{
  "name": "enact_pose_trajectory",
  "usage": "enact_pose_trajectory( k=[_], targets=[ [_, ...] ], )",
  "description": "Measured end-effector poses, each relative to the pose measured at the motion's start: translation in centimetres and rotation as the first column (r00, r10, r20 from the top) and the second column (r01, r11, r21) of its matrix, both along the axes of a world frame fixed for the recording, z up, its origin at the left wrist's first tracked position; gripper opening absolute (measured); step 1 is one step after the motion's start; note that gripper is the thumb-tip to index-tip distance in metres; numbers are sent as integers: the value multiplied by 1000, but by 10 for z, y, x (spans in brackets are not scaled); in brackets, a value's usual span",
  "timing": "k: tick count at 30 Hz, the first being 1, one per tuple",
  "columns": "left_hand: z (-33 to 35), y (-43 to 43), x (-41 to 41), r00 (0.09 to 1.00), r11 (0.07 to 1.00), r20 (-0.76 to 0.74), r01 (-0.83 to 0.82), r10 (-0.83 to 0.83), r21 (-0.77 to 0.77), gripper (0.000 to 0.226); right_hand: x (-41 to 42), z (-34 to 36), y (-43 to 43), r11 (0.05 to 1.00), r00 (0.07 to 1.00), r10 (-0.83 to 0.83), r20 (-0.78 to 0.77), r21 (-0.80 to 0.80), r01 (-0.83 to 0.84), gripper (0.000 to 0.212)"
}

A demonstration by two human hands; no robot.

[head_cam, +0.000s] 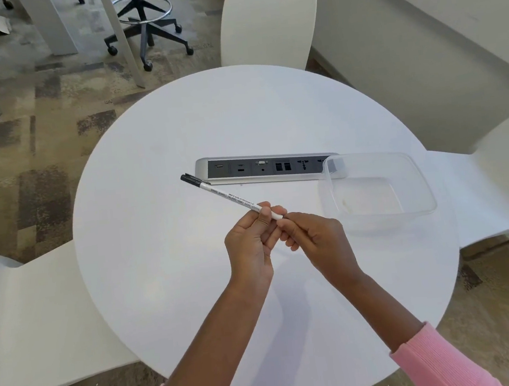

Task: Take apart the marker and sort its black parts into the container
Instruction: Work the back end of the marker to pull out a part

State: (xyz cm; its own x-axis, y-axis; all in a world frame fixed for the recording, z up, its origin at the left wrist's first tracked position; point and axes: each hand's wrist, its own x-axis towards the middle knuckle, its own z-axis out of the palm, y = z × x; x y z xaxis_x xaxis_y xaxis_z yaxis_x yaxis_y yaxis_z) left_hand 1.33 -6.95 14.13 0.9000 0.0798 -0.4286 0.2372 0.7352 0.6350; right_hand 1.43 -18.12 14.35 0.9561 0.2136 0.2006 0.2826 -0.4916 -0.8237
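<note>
Fingers (264, 212) of the left hand (249, 249) are closed around the near end of a marker (232, 196), while the right hand (316, 239) pinches the very tip of that same end, which shows a small dark part between its fingertips. Both hands meet just above the middle of the tabletop (166, 263), and pink sleeves (434, 362) cover the forearms at the bottom edge of the view.

From largest to smallest: the round white tabletop fills the centre of the scene. White chairs stand around it, one at 12 o'clock (268, 23), one at 8 o'clock (35, 322) and one at 3 o'clock (501, 181). A black rolling stool base (146, 32) sits on the patterned carpet at 11 o'clock, well apart from the tabletop.

A clear plastic container (414, 183) rests on the tabletop at 2 o'clock from the hands, near them but not touching; nothing black can be seen inside it. Its far left corner overlaps the right end of a long grey socket strip (263, 167) set into the tabletop at 12 o'clock.

The marker is white with printed black text and slants from the hands up toward 10 o'clock. Its black cap (191, 180) is on the far end, just beside the left end of the socket strip.
</note>
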Motion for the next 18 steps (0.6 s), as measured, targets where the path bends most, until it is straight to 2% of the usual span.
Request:
enact_pose_trajectory(
  k=[2, 4, 6, 8, 10, 12, 14, 16, 18],
  targets=[
    [-3, 1, 0, 999, 1000, -40, -24, 23, -13, 25, 1, -2, -3, 965, 962, 84, 258, -262, -14, 23],
    [-5, 2, 1, 997, 999, -72, -31, 30, -14, 35, 4, -5, -6, 880, 862, 213, 460, -474, 36, 29],
    [-5, 2, 1, 995, 1000, -95, -25, 24, -8, 37, 8, -7, -9, 820, 777, 292, 557, -565, 97, 29],
    [-4, 3, 3, 996, 1000, -91, 6, -6, -3, 34, 8, -8, -10, 834, 776, 266, 572, -540, 112, 26],
    [-2, 6, 5, 997, 998, -50, 56, -55, 14, 30, 4, -5, -5, 924, 895, 115, 430, -378, 63, 21],
    [-2, 8, 7, 993, 993, 12, 113, -114, 37, 25, 0, -1, 1, 993, 997, -39, 65, -110, 46, 16],
    [-2, 10, 8, 988, 990, 53, 142, -143, 11, 18, -1, -1, 5, 991, 973, -64, -222, 102, 88, 19],
    [-4, 12, 9, 988, 989, 71, 143, -139, -44, 19, 1, 1, 5, 953, 911, -21, -411, 268, 143, 26],
    [-4, 13, 10, 989, 990, 81, 132, -127, -48, 20, 2, 3, 2, 902, 841, 62, -538, 391, 183, 29]
  ],
)
